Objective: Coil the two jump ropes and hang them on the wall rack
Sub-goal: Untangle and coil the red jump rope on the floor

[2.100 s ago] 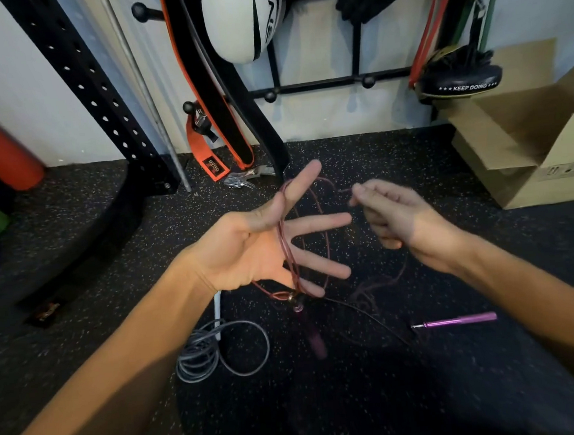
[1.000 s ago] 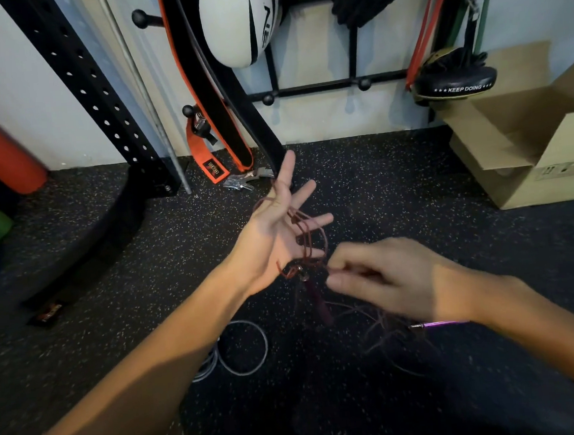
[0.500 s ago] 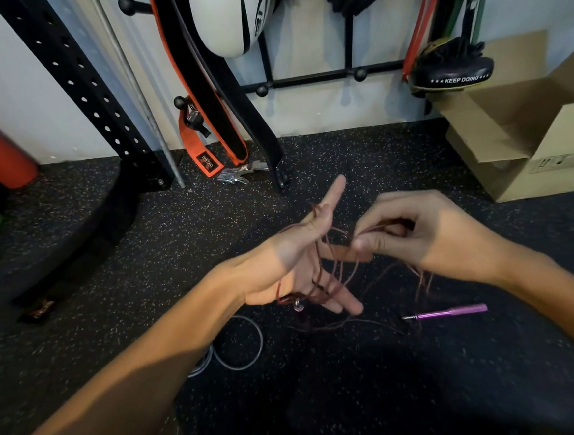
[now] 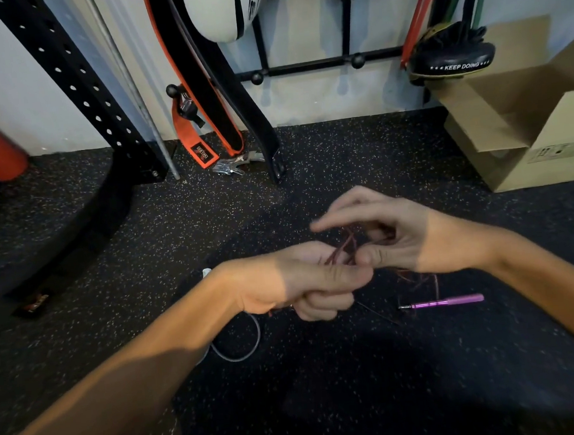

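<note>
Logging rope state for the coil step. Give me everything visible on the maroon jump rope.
The maroon jump rope is a thin, dark red cord that looks like coated wire. Several strands bunch between the left hand, closed around them, and the right hand, pinching them. Loose loops hang below the right hand toward the floor. One slim pink handle lies flat there; the other is hidden.

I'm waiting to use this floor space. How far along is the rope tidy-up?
The grey rope already lies coiled on the floor, partly behind the left arm. The left hand grips the red rope's loops while the right hand works them; its pink handle lies on the floor. Neither rope hangs on the rack.
</note>
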